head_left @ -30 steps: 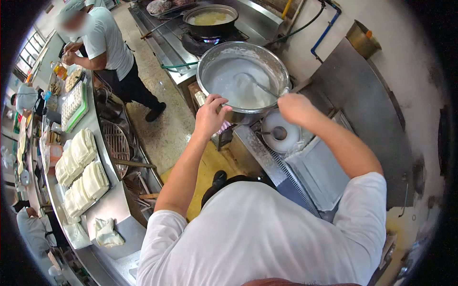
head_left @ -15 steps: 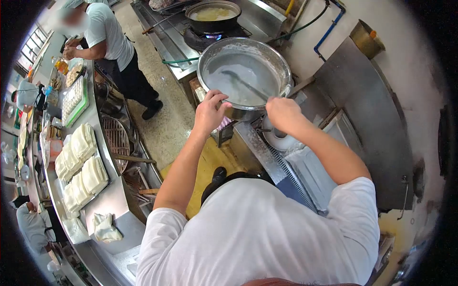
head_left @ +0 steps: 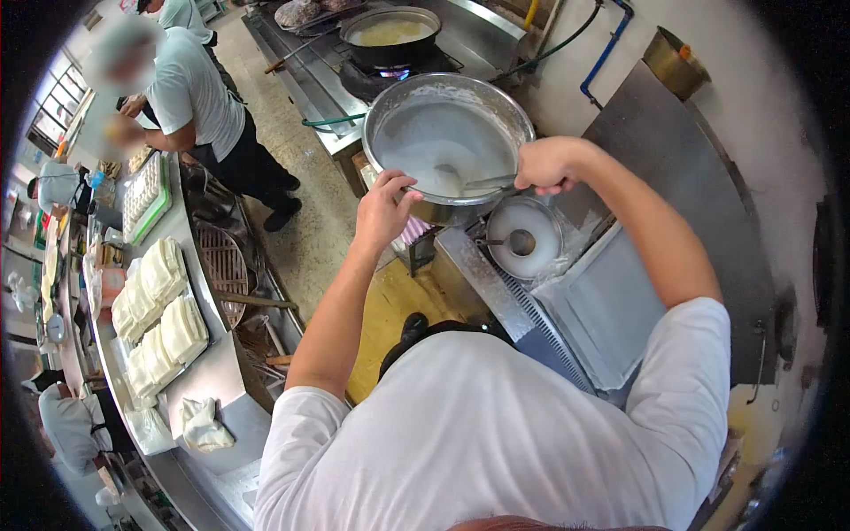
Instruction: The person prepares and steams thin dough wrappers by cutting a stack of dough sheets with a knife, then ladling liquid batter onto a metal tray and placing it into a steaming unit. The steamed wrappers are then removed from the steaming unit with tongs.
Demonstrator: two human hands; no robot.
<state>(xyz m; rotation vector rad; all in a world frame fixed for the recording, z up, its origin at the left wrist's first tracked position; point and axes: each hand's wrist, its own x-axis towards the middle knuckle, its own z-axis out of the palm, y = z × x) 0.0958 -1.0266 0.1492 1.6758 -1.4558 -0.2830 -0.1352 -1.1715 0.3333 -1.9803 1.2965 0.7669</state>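
Observation:
A large metal basin (head_left: 376, 165) of thin white liquid stands just ahead of me. My left hand (head_left: 386, 205) is closed on its near rim, thumb at the edge. In my right hand (head_left: 556, 165), at the basin's right side, is the handle of a metal ladle (head_left: 487, 183). The ladle's head dips into the liquid near the close side, partly hidden by it. Below my right hand sits a round metal pan (head_left: 496, 257) with white liquid around a raised centre, next to a machine with a toothed edge (head_left: 547, 329).
Behind the basin, a pot (head_left: 392, 31) of yellowish liquid sits over a lit burner. On the left, a steel counter (head_left: 208, 380) bears stacked pale sheets (head_left: 159, 288) and a green-edged tray (head_left: 146, 199). A co-worker (head_left: 199, 88) stands beyond it. A metal bucket (head_left: 675, 64) is at the right wall.
My right hand has moved right and up, drawing the ladle toward the basin's near right side. The round pan beneath is now uncovered. My left hand stays on the rim.

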